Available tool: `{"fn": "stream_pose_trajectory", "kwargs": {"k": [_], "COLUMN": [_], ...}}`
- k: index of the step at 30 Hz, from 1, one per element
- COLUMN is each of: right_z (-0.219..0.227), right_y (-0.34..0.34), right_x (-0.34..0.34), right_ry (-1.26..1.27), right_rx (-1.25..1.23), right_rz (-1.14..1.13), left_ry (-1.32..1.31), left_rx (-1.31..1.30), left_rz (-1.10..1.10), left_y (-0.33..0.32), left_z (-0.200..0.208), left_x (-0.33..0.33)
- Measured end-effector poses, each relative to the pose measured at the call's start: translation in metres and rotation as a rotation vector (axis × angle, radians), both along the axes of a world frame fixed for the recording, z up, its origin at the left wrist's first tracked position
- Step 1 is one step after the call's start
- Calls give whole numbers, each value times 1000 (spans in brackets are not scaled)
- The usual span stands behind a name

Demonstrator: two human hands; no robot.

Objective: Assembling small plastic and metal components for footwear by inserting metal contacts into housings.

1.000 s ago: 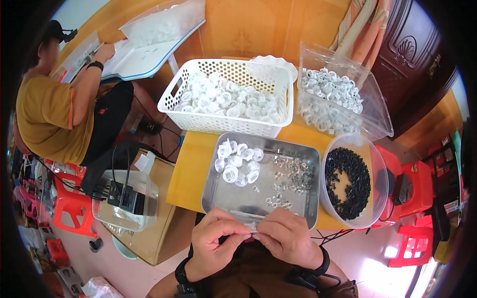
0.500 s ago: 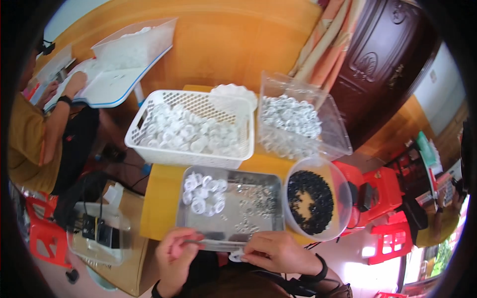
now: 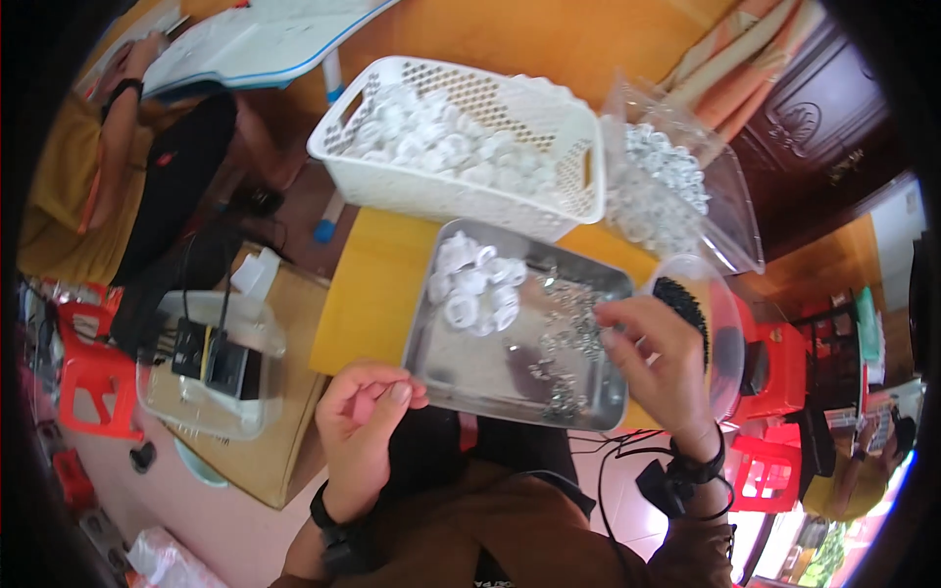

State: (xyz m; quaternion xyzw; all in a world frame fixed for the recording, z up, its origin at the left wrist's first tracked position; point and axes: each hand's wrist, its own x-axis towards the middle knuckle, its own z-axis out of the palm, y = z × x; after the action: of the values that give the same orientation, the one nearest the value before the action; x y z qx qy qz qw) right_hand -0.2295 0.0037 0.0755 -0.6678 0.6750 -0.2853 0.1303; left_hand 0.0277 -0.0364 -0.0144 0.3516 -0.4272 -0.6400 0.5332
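Observation:
A metal tray (image 3: pixel 461 377) holds a cluster of white plastic rings (image 3: pixel 472 284) at its left. Many small shiny metal parts (image 3: pixel 561 392) are scattered over its right half. Beside the tray's near left corner is my left hand (image 3: pixel 361 426), its fingers curled and the thumb pressed against them; what they hold, if anything, is hidden. My right hand (image 3: pixel 662 358) reaches over the tray's right side. Its thumb and index finger come together at the metal parts, and anything between them is too small to make out.
Behind the tray stands a white basket (image 3: pixel 451 191) of white plastic pieces. A clear bin (image 3: pixel 730 211) of clear-looking pieces and a round tub (image 3: pixel 725 333) of small black parts stand right. A person's arm (image 3: pixel 118 152) shows left, over a cardboard box (image 3: pixel 284 431) and plastic container.
My right hand has moved from the tray's front edge to the metal parts on the right; its white piece is out of sight. My left hand no longer shows the thin dark item. The view has shifted.

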Motion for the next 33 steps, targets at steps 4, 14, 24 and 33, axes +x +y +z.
{"fn": "stream_pose_trajectory", "kwargs": {"k": [4,14,24,33], "right_z": [-36,-71,-31,-42], "right_y": [-21,-44,10,30], "right_x": [30,22,39,48], "right_ry": [116,379,-16,426], "right_rx": [1,-44,-119,-613], "right_rz": [175,294,193,562], "left_ry": [64,33,152,218], "left_rx": [-2,-30,81,213], "left_rz": [-28,-19,-337,-579], "left_y": [1,0,6,20], "left_z": [-2,-9,1,10], "left_x": [7,14,-1,-26]}}
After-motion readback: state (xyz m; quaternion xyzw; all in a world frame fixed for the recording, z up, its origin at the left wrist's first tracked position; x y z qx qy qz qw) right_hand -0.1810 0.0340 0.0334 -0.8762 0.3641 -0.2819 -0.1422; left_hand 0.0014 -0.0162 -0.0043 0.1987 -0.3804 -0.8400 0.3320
